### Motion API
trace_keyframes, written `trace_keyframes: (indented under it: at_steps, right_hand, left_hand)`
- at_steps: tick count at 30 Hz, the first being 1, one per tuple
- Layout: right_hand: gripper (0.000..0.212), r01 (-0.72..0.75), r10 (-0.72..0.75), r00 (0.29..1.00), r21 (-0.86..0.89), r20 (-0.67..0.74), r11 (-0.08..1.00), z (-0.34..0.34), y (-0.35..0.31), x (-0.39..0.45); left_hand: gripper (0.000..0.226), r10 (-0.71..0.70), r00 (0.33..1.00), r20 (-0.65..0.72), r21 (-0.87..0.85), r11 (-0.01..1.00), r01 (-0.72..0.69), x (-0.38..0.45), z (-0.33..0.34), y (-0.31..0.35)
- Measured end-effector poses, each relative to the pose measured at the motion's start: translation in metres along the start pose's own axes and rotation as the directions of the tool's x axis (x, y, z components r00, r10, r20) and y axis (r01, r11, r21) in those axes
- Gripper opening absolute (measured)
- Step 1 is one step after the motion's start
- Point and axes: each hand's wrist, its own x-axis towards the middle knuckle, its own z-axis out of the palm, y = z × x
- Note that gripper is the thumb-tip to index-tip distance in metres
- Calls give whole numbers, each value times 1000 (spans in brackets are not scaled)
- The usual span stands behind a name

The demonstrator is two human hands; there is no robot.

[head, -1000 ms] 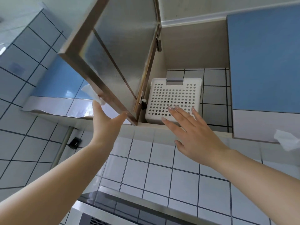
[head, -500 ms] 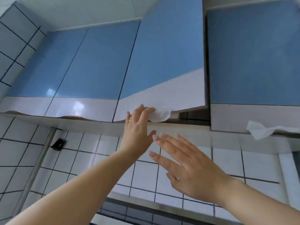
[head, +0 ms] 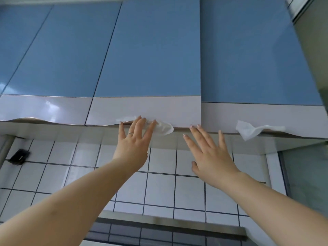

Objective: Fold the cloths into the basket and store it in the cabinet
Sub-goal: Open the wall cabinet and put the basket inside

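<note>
The blue and white wall cabinet door (head: 147, 68) stands closed, so the white basket behind it is hidden. My left hand (head: 134, 139) lies flat, fingers spread, against the door's lower edge, fingertips on a white tissue (head: 164, 128) tucked under that edge. My right hand (head: 209, 151) is open with fingers apart, its fingertips just below the door's lower right corner; I cannot tell whether they touch it. Neither hand holds anything.
More closed blue doors flank it left (head: 53, 55) and right (head: 248, 54); a second white tissue (head: 248, 131) hangs from the right door's lower edge. White tiled wall (head: 159, 189) below, a dark hob (head: 142, 233) at the bottom, a pipe (head: 4, 148) at left.
The cabinet door swung shut over the basket, pushed by my left hand. My right hand drew back from the basket and now hovers under the door's corner.
</note>
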Motion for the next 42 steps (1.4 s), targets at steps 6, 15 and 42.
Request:
trace_keyframes:
  at_steps: [6, 15, 42]
  right_hand:
    - [78, -17, 16, 999, 16, 43, 1000, 16, -1, 10]
    - [81, -24, 24, 999, 0, 27, 1000, 35, -3, 13]
    - [74, 11, -12, 1000, 290, 3, 957, -3, 7, 17]
  left_hand:
    - [103, -3, 1000, 26, 17, 1000, 2, 5, 11, 9]
    - [99, -20, 997, -71, -64, 998, 15, 7, 26, 10]
    - [100, -5, 991, 137, -104, 994, 19, 8, -14, 10]
